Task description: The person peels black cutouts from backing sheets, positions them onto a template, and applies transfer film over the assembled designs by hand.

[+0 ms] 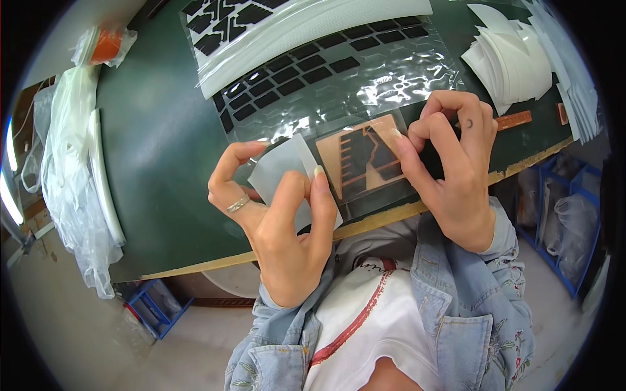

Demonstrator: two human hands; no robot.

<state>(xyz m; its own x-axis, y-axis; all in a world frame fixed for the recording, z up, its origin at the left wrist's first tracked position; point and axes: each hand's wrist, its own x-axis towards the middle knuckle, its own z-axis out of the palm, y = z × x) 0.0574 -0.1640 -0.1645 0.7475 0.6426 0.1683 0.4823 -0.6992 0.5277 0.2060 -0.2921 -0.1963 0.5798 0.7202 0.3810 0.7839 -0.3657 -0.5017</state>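
My left hand [277, 231] is closed on a small pale, translucent sheet [277, 166], its thumb and fingers pressed near the sheet's right edge. Beside this sheet lies a flat copper-coloured patterned piece [329, 156] with dark areas inside its outline. Clear film [365, 207] shows around the piece, close to the table's front edge. At the piece's upper right edge my right hand [460, 166] pinches with thumb and forefinger; whether film or piece is between the tips is hard to separate. The right hand's other fingers are curled.
Beyond my hands lies a glossy clear sheet [404, 62] with rows of black pieces [316, 75], crossed by a white strip [313, 39]. White sheets [512, 62] are stacked far right, near a copper-coloured strip [515, 120]. Plastic bags [75, 169] and a wrapped orange item [106, 45] stand left.
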